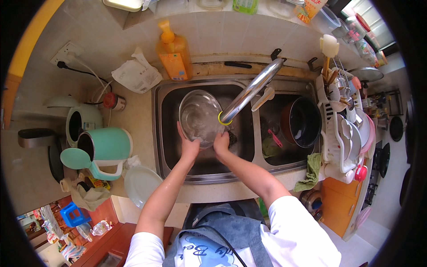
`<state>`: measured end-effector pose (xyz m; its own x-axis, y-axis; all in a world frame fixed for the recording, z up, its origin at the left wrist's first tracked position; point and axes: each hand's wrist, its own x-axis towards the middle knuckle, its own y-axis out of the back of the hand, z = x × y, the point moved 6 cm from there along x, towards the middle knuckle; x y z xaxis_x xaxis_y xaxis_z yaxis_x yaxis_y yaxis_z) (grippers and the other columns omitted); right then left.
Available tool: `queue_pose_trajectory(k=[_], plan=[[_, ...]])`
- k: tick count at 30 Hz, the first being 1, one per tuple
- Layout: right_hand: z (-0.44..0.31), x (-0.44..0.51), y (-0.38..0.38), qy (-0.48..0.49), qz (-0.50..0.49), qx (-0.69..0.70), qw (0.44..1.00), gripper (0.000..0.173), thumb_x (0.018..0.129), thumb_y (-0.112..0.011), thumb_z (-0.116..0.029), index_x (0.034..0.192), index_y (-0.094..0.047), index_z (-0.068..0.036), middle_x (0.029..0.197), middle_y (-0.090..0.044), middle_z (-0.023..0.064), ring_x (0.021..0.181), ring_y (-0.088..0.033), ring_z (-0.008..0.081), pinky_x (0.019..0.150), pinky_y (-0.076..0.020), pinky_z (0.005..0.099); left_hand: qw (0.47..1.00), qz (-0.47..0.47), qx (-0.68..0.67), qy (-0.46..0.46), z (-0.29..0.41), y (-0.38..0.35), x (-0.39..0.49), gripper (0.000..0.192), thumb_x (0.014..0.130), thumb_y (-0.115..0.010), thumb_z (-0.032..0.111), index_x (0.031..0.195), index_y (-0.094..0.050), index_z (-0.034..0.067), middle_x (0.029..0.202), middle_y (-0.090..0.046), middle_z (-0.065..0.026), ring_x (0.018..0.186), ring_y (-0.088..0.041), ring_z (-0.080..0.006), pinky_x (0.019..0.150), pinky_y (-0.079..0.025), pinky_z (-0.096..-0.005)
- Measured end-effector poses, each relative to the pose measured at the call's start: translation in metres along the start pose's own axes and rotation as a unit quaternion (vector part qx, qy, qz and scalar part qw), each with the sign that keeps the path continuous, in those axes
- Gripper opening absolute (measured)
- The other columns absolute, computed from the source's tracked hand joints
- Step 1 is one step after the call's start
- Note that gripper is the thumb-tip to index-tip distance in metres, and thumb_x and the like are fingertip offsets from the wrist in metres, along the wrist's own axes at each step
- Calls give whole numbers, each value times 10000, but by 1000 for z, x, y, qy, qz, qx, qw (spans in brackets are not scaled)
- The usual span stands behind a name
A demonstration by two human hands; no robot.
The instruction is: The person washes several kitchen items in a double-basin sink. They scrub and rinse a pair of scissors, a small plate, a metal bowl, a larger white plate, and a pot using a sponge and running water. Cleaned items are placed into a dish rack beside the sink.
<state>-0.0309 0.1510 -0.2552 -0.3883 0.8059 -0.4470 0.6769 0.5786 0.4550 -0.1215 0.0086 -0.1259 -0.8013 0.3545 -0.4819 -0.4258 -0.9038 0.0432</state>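
Note:
A clear bowl, its inside wet and rippled with water, is tilted beneath the chrome faucet spout in the left basin of the steel sink. My left hand grips its near left rim, with the thumb on the inside. Close to the bowl's near right edge is my right hand, its fingers curled and partly hidden. Against that hand shows a dark mesh-like bundle, perhaps a scourer. I cannot tell whether the right hand holds the bundle or the rim.
A dark pot, a pink-handled tool and a green cloth lie in the right basin. A loaded dish rack stands to the right. Leftward are a plate, a mint kettle and an orange pump bottle.

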Motion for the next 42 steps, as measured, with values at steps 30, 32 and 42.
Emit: queue_pose_trajectory(k=[30, 32, 42], plan=[[-103, -44, 102, 175, -76, -133, 973, 823, 767, -452, 4, 1446, -9, -135, 1370, -222, 356, 819, -581, 466, 607, -512, 438, 981, 110, 149, 54, -129, -88, 111, 423, 873, -520, 365, 1173, -546, 68, 1112, -597, -192, 1037, -571, -335, 870, -441, -412], [-100, -41, 98, 207, -67, -172, 961, 827, 767, -462, 4, 1449, -14, -130, 1391, -190, 355, 800, -585, 469, 621, -503, 441, 995, 83, 36, 50, -118, -98, 105, 463, 885, -512, 368, 1238, -472, 70, 1151, -569, -164, 1063, -550, -293, 890, -434, -387], [-98, -68, 76, 295, -170, -318, 885, 715, 783, -552, -91, 1412, -212, -91, 1429, -158, 311, 946, -565, 441, 705, -509, 456, 975, 55, -194, 94, -2, -107, 31, 428, 940, -475, 380, 1207, -461, 45, 1106, -520, -69, 947, -513, -171, 839, -437, -338]])
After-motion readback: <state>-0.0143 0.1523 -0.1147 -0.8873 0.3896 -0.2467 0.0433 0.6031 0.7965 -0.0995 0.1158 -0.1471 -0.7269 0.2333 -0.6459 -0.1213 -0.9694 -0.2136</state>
